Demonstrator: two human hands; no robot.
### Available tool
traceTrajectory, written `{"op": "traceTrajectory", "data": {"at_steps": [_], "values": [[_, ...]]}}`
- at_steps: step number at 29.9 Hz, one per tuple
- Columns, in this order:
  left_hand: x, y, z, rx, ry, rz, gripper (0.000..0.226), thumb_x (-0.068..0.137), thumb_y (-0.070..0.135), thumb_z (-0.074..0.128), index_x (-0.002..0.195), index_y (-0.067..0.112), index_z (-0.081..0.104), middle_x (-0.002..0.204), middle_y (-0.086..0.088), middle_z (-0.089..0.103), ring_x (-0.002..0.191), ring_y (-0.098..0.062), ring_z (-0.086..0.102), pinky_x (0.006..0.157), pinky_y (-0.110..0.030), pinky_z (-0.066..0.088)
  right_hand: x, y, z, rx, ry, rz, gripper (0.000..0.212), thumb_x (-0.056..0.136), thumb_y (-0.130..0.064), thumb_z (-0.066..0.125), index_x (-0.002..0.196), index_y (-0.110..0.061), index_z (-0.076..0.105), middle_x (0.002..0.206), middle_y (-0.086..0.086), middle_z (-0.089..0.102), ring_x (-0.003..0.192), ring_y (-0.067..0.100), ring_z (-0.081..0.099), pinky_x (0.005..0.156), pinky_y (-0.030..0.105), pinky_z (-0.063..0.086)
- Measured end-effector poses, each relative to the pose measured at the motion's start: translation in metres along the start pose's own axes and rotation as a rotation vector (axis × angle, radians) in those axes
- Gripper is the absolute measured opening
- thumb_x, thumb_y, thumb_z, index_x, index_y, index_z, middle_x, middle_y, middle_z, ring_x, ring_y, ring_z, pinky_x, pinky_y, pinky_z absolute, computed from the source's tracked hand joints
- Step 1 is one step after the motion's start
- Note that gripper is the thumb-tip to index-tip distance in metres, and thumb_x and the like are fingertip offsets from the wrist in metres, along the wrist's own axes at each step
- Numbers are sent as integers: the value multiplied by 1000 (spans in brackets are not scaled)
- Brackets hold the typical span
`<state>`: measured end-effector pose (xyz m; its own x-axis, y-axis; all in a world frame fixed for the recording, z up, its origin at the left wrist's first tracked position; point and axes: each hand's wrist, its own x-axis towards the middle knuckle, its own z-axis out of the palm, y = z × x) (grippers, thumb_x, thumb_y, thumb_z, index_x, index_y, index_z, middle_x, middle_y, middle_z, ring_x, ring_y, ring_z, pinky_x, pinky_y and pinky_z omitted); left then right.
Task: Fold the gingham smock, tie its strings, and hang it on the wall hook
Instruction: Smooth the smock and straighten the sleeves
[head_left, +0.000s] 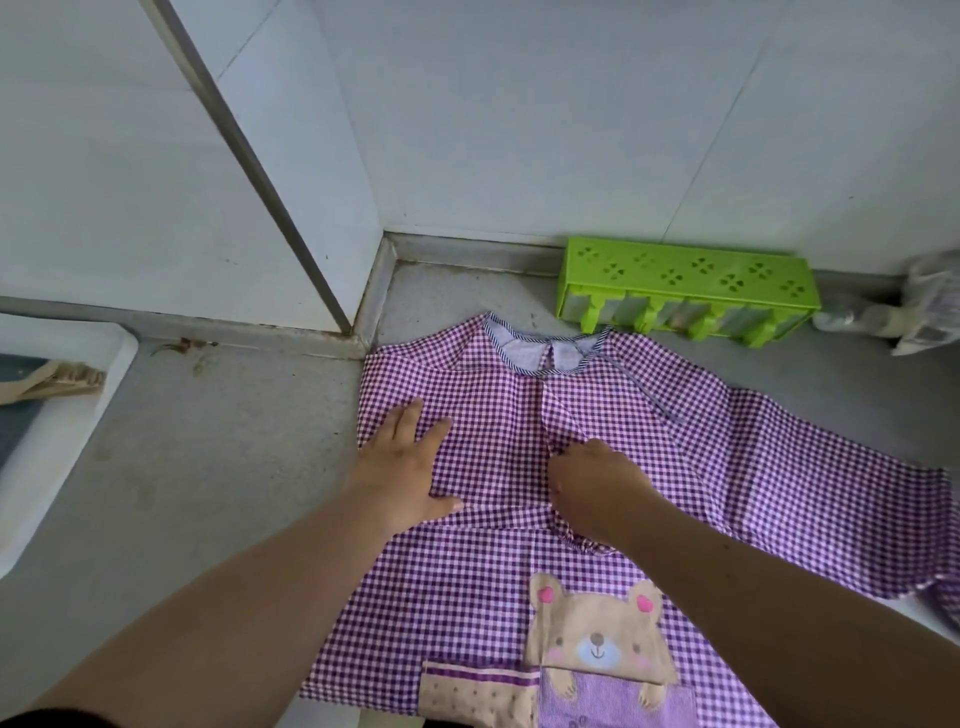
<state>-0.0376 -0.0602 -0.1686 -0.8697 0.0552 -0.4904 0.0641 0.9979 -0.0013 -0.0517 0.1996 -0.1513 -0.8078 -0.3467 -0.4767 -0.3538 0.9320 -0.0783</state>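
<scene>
The purple gingham smock lies spread on a grey counter, neckline toward the wall and a bear patch on its near part. Its left sleeve is folded in over the chest; the right sleeve stretches out to the right. My left hand lies flat with straight fingers on the folded left side. My right hand is at the middle of the chest with fingers curled into the folded sleeve's fabric, near its gathered cuff. No strings or wall hook show.
A green perforated plastic rack lies against the tiled wall just behind the neckline. A white tray with a beige object sits at the left edge. A clear bottle and wrapping rest at the far right.
</scene>
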Motion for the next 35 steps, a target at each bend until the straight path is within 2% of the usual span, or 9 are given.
{"op": "traceTrajectory", "data": {"at_steps": [4, 9, 11, 14, 17, 22, 26, 30, 35], "values": [[1, 1, -2, -7, 19, 77, 117, 80, 81, 66, 167, 37, 1, 176, -5, -13, 163, -32, -8, 128, -54, 5, 1, 19, -19, 300, 8, 145, 11, 91, -26, 61, 99, -26, 69, 93, -5, 69, 83, 17, 67, 73, 34, 60], [0, 7, -10, 37, 46, 176, 107, 86, 72, 68, 168, 35, 9, 177, -3, -6, 163, -29, -4, 128, -46, 0, -6, 72, -45, 629, 202, 350, 14, 93, -17, 66, 95, -29, 72, 80, -11, 70, 68, 8, 66, 58, 24, 48], [0, 7, -9, 52, 39, 170, 110, 85, 74, 67, 168, 34, 7, 177, -5, -6, 163, -30, -3, 129, -48, 0, -6, 99, -47, 600, 203, 436, 18, 93, -15, 64, 90, -29, 75, 80, -8, 71, 66, 12, 66, 61, 26, 51], [3, 5, -7, 79, 19, 134, 119, 82, 79, 65, 169, 28, 2, 177, -8, -8, 163, -32, -4, 131, -50, 4, -7, 131, -45, 424, 109, 495, 30, 92, -9, 60, 81, -35, 69, 99, 1, 75, 81, 19, 66, 76, 28, 54], [5, 5, -7, 104, -11, 119, 126, 80, 82, 64, 168, 26, -6, 176, -9, -13, 163, -32, -6, 130, -50, 4, -7, 144, -39, 351, 82, 486, 36, 90, -3, 58, 81, -36, 67, 107, 3, 75, 91, 23, 68, 79, 28, 54], [8, -5, 0, 122, -128, 128, 133, 71, 93, 58, 163, 39, -21, 173, -6, -29, 162, -33, -17, 129, -59, 9, -8, 132, -29, 87, 101, 530, 36, 89, -12, 54, 107, -37, 73, 122, 3, 66, 106, 28, 67, 88, 40, 58], [10, -4, -3, 40, -116, 80, 102, 83, 95, 27, 163, 47, -17, 173, -2, -29, 161, -31, -20, 129, -60, 9, -18, 97, -21, 35, 289, 277, 33, 93, -26, 52, 124, -35, 63, 124, -3, 57, 114, 24, 57, 98, 45, 49], [11, 5, -10, 70, -130, 18, 107, 88, 89, 39, 164, 41, -18, 173, -9, -28, 161, -35, -18, 128, -59, 9, -23, 72, -2, 77, 57, 177, 52, 99, -52, 51, 149, -39, 42, 154, -8, 39, 138, 23, 44, 105, 49, 48], [16, 6, -12, 90, -178, -27, 126, 79, 90, 54, 163, 38, -23, 172, -14, -28, 161, -38, -16, 128, -60, 11, -24, 93, 9, 70, -18, 295, 72, 101, -54, 46, 163, -34, 15, 170, -3, 15, 153, 26, 24, 113, 53, 42]]}}
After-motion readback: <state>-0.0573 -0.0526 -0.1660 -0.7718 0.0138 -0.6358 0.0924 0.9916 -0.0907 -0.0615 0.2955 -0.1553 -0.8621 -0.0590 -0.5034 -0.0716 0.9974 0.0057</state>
